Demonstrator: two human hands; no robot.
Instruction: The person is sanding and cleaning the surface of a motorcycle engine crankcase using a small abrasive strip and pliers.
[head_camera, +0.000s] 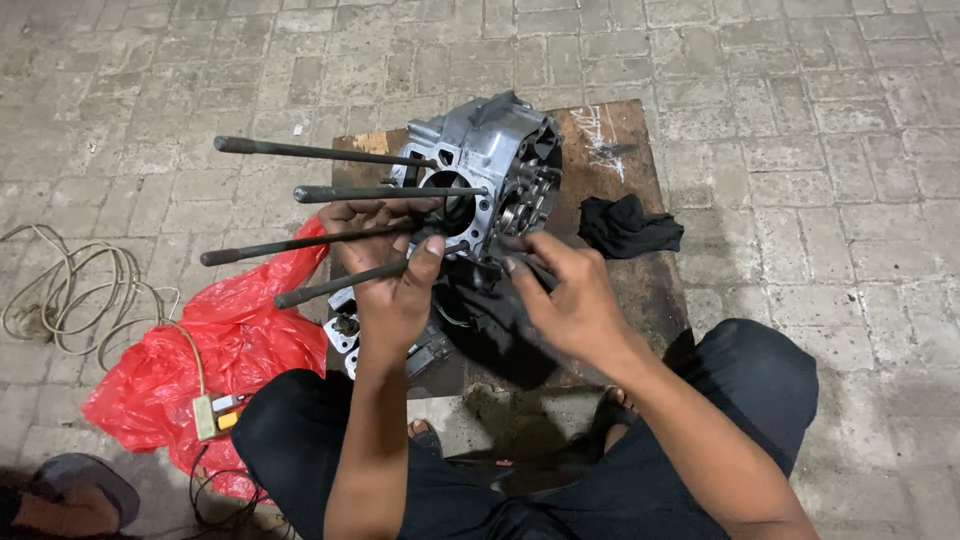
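A grey metal engine case (497, 160) stands on a stained wooden board (620, 140). Several long dark stud bolts (320, 152) stick out of it to the left. My left hand (390, 280) grips the case's lower left side, its fingers around the studs' roots. At the case's lower edge my right hand (570, 295) presses a dark cloth (490, 320), which hangs down over the board. What lies under the cloth is hidden.
A second black rag (628, 225) lies on the board to the right. A red plastic bag (215, 345) sits on the paving at left, with a coiled pale cable (70, 290) and a plug strip (207, 415). A sandalled foot (70, 495) shows bottom left.
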